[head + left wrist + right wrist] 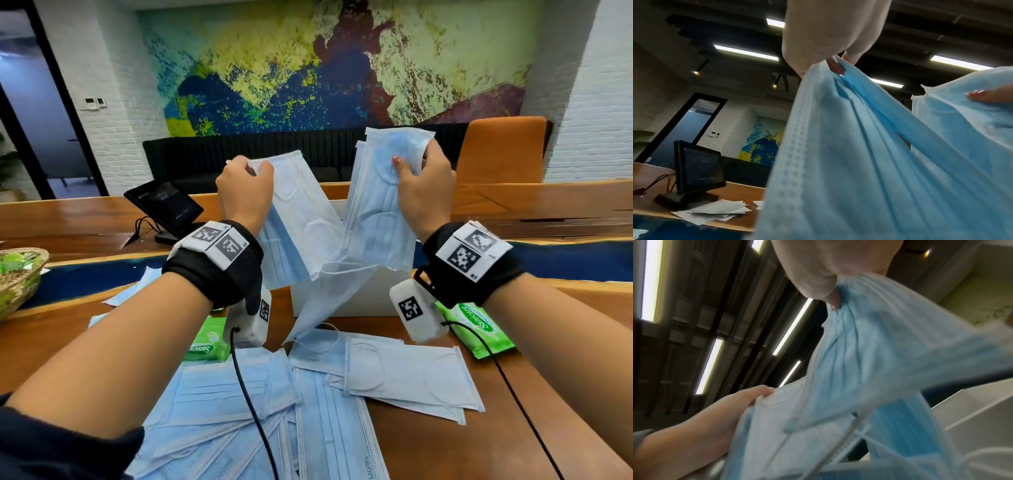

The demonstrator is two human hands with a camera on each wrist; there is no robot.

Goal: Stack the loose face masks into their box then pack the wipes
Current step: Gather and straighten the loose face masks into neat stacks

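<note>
Blue masks (301, 219) pinched by top edges, left hand (245, 192), right hand (423, 192), above box (359, 294)

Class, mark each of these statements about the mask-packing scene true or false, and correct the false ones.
1. Both hands hold masks. True: the left hand and right hand each grip masks above the white box.
2. The table holds no masks. False: loose masks lie there.
3. Two green wipes packs are out. True: one left, one right.
4. The wicker basket sits right. False: far left.
</note>
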